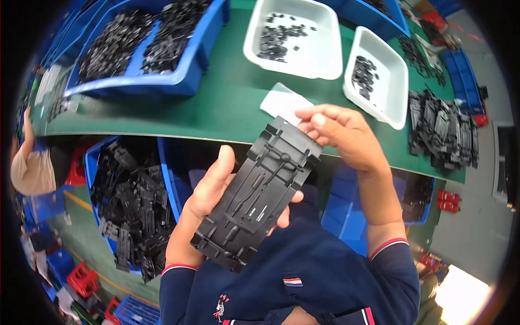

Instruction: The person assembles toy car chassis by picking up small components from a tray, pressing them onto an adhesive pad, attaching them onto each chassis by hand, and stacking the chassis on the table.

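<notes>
A black plastic toy car chassis [254, 197], its moulded underside facing up, lies tilted across my left hand [208, 187]. The left thumb presses along one long side, and the fingertips curl round the opposite side. My right hand [346, 132] is at the far end of the chassis, fingers bent and drawn together against its corner. Whatever may be between those fingers is too small or hidden to make out. Just beyond them, a white card or sheet [281, 101] rests on the green table [227, 116].
Two white tubs [333, 67] [402, 81] of small black parts stand on the table. A blue bin [187, 81] of black pieces is far left. Stacked chassis [441, 130] are at the right. Below the table edge, a blue crate [169, 179] holds more chassis. Another person [35, 168] is at the left.
</notes>
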Available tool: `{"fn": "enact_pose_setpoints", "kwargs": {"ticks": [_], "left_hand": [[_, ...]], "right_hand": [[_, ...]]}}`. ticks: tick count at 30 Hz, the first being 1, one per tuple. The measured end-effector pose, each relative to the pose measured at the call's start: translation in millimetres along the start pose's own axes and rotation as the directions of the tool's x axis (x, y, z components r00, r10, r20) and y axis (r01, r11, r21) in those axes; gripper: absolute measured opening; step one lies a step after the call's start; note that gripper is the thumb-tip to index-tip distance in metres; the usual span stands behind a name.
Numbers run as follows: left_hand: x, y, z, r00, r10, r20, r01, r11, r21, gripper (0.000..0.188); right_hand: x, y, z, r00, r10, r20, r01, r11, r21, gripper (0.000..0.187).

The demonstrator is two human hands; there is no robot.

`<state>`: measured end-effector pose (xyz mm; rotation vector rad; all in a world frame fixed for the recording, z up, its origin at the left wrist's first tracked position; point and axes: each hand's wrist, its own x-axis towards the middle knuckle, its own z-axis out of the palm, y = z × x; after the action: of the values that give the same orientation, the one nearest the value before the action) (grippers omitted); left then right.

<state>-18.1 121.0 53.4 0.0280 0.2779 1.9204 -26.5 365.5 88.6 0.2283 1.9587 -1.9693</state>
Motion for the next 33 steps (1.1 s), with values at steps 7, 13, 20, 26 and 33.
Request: {"fn": "enact_pose_setpoints", "kwargs": {"ticks": [7, 13, 20, 26, 33], "left_hand": [[34, -3, 8, 0.985, -0.174, -0.005, 0.174, 0.985, 0.006, 0.108], [71, -5, 28, 0.947, -0.125, -0.296, 0.147, 0.988, 0.053, 0.101], [61, -6, -36, 0.974, -0.227, -0.023, 0.225, 0.944, 0.242, 0.069], [58, -12, -41, 0.971, -0.19, -0.146, 0.228, 0.919, 0.321, 0.064], [54, -14, -39, 0.969, -0.106, -0.221, 0.188, 0.901, 0.391, 0.061]], "right_hand": [[-27, 19, -25, 0.999, -0.006, 0.034, -0.004, 0.954, 0.299, 0.025], [-72, 26, -72, 0.963, -0.008, -0.268, 0.147, 0.851, 0.504, 0.024], [-171, 60, -198, 0.423, -0.142, -0.895, 0.699, 0.68, 0.223, 0.018], [-178, 104, -285, -0.12, -0.048, -0.992, 0.784, 0.609, -0.125, 0.015], [-166, 106, -348, -0.264, 0.062, -0.963, 0.827, 0.529, -0.192, 0.021]]}}
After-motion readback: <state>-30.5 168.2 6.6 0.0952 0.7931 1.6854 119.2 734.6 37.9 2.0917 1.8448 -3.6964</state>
